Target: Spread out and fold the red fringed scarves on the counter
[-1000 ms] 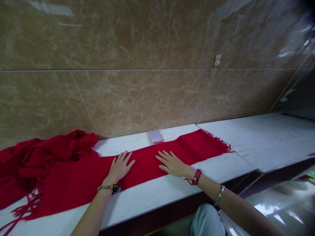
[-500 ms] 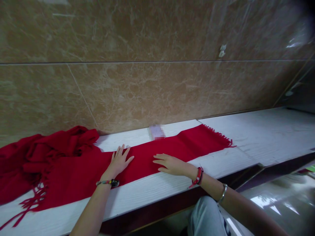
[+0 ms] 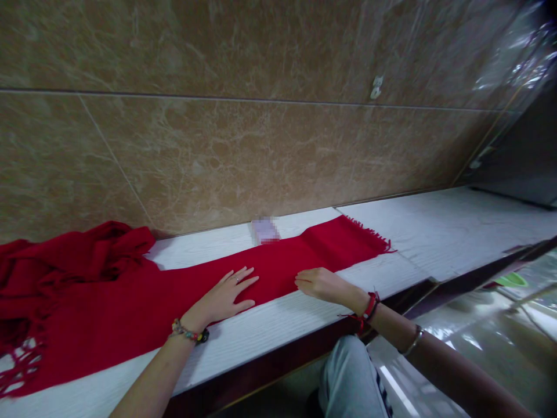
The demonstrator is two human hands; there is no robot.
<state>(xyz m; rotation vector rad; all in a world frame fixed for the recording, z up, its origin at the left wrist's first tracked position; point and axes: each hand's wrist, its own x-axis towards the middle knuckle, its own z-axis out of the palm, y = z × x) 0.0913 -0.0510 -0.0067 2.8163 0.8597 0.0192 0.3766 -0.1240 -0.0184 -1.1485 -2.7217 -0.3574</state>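
A long red scarf with fringed ends lies spread across the white bench top. My left hand rests flat on the middle of the scarf, fingers spread. Near the scarf's front edge, to the right, is my right hand; its fingers are drawn together and curled down at the cloth. Whether a bit of the cloth is pinched under them is hidden.
A bunched heap of red cloth lies at the left against the brown marbled wall. A blurred pale purple item sits behind the scarf. A green basin is at the lower right, beyond the bench edge.
My right hand has gone from flat with spread fingers to fingers drawn together, and shifted right along the scarf. My left hand has slid right and stays spread. The view has shifted slightly.
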